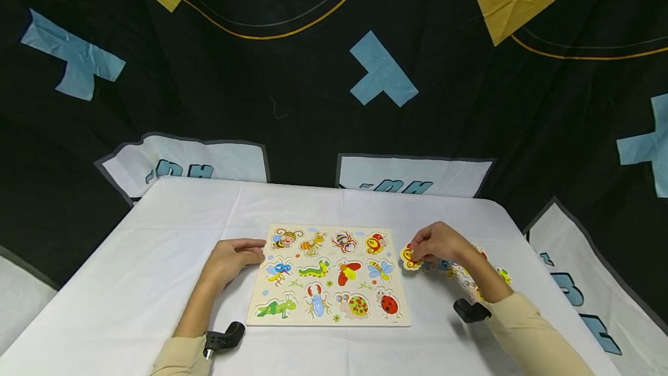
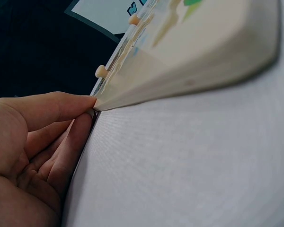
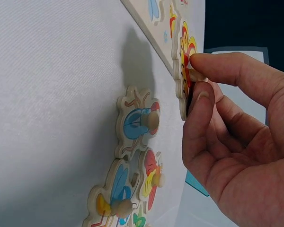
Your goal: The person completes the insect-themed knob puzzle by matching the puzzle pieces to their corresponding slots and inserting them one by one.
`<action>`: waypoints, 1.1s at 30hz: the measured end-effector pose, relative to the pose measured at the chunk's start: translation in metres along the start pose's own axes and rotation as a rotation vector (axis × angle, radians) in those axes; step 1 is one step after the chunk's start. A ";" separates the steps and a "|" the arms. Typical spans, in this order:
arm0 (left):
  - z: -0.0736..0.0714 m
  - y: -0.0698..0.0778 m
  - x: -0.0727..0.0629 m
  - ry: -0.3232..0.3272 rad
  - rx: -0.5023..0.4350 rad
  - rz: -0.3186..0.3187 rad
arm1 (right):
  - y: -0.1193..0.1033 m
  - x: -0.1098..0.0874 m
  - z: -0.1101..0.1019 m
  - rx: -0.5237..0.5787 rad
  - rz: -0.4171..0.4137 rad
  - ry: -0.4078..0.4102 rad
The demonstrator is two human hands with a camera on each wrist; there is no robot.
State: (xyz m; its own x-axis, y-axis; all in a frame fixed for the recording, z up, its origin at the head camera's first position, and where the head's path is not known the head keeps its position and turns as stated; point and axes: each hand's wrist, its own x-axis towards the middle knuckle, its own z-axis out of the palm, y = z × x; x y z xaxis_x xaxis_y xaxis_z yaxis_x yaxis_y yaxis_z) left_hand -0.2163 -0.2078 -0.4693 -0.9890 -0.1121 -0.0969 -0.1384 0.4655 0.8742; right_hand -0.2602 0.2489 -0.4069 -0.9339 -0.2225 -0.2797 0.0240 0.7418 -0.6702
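Observation:
A light wooden puzzle board with printed insects lies flat on the table. Along its left edge rests my left hand; in the left wrist view the extended fingertips touch the board's corner. To the right of the board, my right hand pinches a red and yellow butterfly puzzle piece by its wooden knob between thumb and finger. In the right wrist view this butterfly piece is held on edge above the tablecloth, near the board's side.
Several loose knobbed insect pieces lie right of the board, partly behind the right forearm, among them a blue beetle piece and a red-winged piece. Knobs stand up at the board's far end. A white cloth covers the table, before a black curtain.

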 end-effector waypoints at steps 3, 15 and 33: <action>0.001 0.000 0.000 0.003 0.004 -0.003 | -0.002 0.002 0.000 -0.007 0.006 0.012; 0.001 0.001 -0.002 0.009 0.022 -0.004 | -0.010 0.012 0.003 0.006 0.015 0.022; 0.001 0.001 -0.001 0.001 0.027 -0.011 | -0.018 0.025 0.008 -0.025 0.000 0.066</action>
State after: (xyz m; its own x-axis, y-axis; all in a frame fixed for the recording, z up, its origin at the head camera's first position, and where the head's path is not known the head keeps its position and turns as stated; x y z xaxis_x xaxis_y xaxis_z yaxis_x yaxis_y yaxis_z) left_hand -0.2150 -0.2066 -0.4688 -0.9872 -0.1185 -0.1063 -0.1511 0.4878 0.8598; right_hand -0.2814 0.2246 -0.4073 -0.9555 -0.1807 -0.2333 0.0161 0.7574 -0.6527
